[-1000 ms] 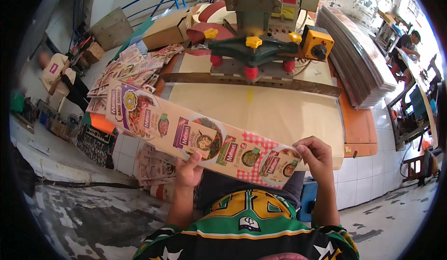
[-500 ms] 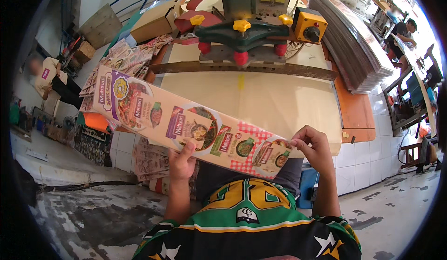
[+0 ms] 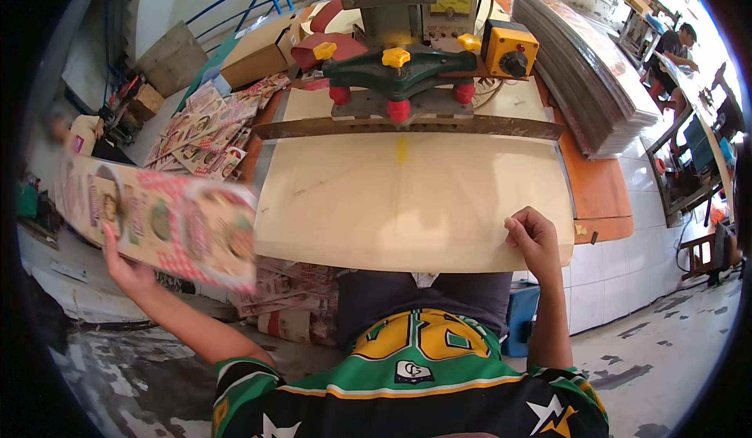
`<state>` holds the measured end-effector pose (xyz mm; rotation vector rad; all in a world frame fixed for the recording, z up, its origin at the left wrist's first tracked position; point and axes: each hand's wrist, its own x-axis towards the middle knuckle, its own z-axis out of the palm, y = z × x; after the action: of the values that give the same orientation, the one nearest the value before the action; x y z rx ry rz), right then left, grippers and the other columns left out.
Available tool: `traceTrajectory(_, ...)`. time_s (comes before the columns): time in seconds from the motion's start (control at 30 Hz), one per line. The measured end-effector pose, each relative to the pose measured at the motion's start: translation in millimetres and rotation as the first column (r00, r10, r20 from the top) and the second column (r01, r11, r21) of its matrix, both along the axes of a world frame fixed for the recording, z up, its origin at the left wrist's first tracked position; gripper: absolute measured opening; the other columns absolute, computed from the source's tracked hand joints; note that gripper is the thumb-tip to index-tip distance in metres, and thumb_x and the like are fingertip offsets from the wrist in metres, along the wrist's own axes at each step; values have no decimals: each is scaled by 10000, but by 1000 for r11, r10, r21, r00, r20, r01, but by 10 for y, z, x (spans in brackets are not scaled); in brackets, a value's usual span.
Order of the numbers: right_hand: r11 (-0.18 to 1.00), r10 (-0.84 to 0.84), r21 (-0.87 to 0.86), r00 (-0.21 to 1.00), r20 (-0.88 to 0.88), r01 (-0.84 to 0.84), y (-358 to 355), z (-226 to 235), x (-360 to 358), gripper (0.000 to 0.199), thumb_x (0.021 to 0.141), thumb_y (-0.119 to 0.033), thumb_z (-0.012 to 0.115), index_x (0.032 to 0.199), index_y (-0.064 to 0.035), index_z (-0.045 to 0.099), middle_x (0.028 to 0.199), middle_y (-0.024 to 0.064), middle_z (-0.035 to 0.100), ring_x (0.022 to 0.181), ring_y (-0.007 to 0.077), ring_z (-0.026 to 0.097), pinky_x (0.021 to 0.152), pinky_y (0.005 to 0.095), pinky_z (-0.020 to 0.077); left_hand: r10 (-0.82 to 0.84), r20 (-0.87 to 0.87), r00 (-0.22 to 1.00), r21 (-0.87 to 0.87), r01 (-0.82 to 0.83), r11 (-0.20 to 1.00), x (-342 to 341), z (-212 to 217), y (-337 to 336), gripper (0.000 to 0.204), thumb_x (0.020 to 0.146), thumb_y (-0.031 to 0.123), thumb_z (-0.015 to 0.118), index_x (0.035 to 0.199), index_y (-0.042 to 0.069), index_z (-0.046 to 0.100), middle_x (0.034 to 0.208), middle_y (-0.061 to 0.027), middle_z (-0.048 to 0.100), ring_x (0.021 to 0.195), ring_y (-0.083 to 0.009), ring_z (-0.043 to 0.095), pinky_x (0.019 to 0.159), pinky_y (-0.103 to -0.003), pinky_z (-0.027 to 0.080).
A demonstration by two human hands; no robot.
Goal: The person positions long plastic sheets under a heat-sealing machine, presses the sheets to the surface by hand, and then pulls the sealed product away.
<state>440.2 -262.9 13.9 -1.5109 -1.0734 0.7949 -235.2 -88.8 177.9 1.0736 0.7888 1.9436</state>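
My left hand is out at the left, its thumb over the edge of a long printed strip with food pictures and a red checked pattern. The strip is smeared by motion and hangs past the left edge of a cream work sheet. Over the right part of that sheet is my right hand, fingers curled and thumb against them, with nothing visible in it. Beyond the sheet stands a press with a dark green head, yellow star knobs and a long metal bar across its front.
A heap of similar printed strips lies at the left, beside a cardboard box. More printed pieces are below the sheet. A tall stack of flat sheets and a yellow control box stand right. Two people sit farther off.
My left hand has carried the strip left, off the cream sheet. My right hand has let go of the strip's right end and stays over the sheet's right side.
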Motion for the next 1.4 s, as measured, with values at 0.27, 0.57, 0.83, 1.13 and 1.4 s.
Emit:
traceTrajectory(0.27,999,17,-47,1000,22,-16,22,-7,-54,245,1020,-221,692,897,-15,644,727,-9,628,701,50,605,646,222,470,-139,-62,988,45,142,989,1578,-1573,-515,518,914,236,807,1308,9,560,1155,-94,655,1037,-194,621,921,-363,513)
traceTrajectory(0.57,1000,6,-27,1000,16,-6,-7,-58,-20,223,1018,-190,682,901,-3,647,720,0,636,696,60,622,650,233,481,-582,-11,813,655,446,610,1140,-470,-347,166,1054,141,566,900,117,509,604,16,480,479,-57,419,522,-263,383)
traceTrajectory(0.83,999,-4,-35,995,96,7,25,-17,-51,228,1009,-198,686,906,2,655,701,8,649,688,68,623,648,241,475,13,16,1000,34,-14,999,1155,-761,244,460,1050,379,584,1369,54,519,1365,-122,548,1238,-212,489,1085,-378,337)
traceTrajectory(1.13,952,298,50,952,63,-301,37,294,-488,317,1015,-216,685,1241,3,646,982,94,728,886,140,675,769,291,528,149,63,987,-112,-141,984,2775,-1482,-265,637,1045,404,618,1477,-26,433,1429,-167,529,1281,-289,572,1056,-459,516)
traceTrajectory(1.4,949,306,192,877,-371,-250,187,278,-832,414,1012,-156,698,1364,-8,537,886,7,625,783,76,585,661,247,474,-162,288,944,-102,199,975,3351,-1345,-409,565,1066,337,607,1514,47,422,1452,-104,553,1287,-235,588,1099,-425,495)
